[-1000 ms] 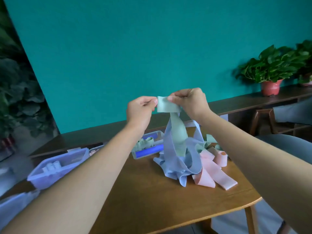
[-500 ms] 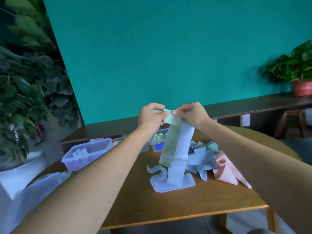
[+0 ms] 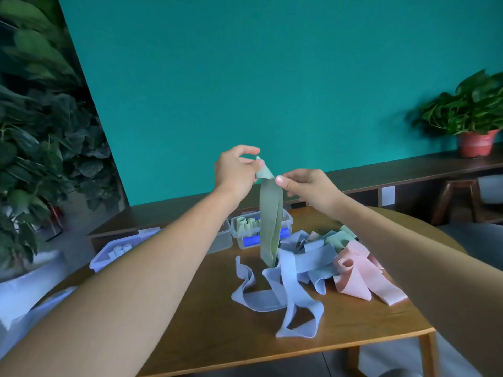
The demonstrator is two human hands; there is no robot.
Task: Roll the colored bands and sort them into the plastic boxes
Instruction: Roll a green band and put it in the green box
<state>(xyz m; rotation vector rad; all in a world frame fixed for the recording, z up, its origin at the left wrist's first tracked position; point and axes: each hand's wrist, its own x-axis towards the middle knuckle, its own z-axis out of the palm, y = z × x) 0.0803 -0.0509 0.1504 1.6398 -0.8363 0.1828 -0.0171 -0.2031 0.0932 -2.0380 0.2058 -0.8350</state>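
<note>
Teal wall behind, wooden surface point(image 3: 190, 317) below. Held above it, the green band point(image 3: 269, 221) hangs straight down, long axis upright, its lower end among the loose bands point(image 3: 307, 270). It looks light, soft and floppy, so its top edge is best taken. The left hand point(image 3: 236, 172) pinches that curled top end; the right hand point(image 3: 307, 186) touches its edge with thumb and curled fingers. Behind stands a plastic box point(image 3: 261, 227) with green rolls.

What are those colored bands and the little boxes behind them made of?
The green band hanging from the left hand and right hand looks like soft matte fabric, perhaps elastic: it hangs limp and folds. The box looks like clear glossy plastic: rolls show through its wall.
</note>
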